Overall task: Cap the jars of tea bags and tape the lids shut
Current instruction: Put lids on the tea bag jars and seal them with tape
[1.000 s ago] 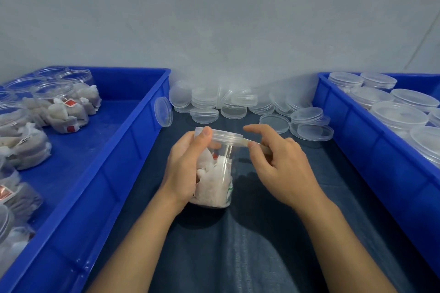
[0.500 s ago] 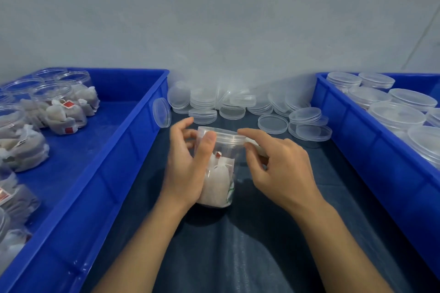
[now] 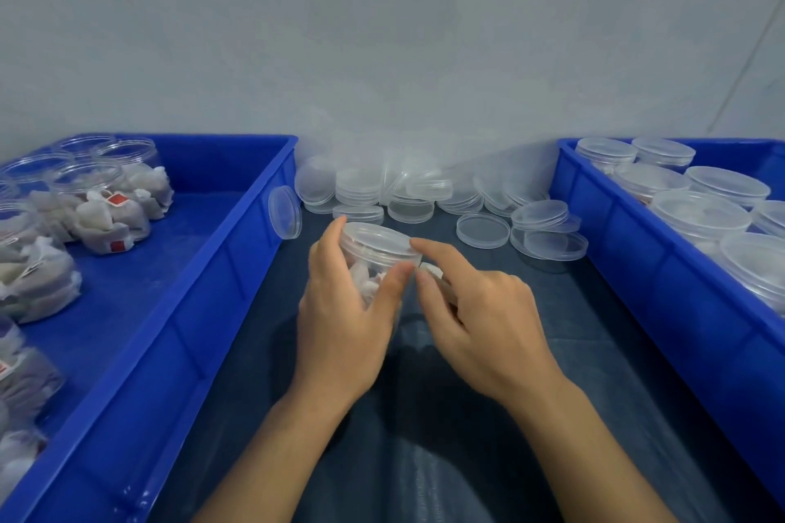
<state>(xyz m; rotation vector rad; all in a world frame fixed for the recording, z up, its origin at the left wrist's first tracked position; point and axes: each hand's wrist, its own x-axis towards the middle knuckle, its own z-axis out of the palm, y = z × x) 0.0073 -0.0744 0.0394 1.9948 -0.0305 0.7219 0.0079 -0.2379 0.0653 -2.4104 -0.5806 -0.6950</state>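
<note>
A dark cloth lane [image 3: 488, 459] is hemmed by the left blue bin [image 3: 238, 268] and the right blue bin [image 3: 637, 289]. Mid-lane, the capped jar [image 3: 378, 244] is gripped by the left hand [image 3: 344, 323]; a small white piece, likely tape, is pinched against its rim by the right hand [image 3: 480, 314].

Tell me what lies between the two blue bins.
In the head view, between the left bin and right bin: dark cloth, loose clear lids by the wall, and the capped jar in both hands.
</note>
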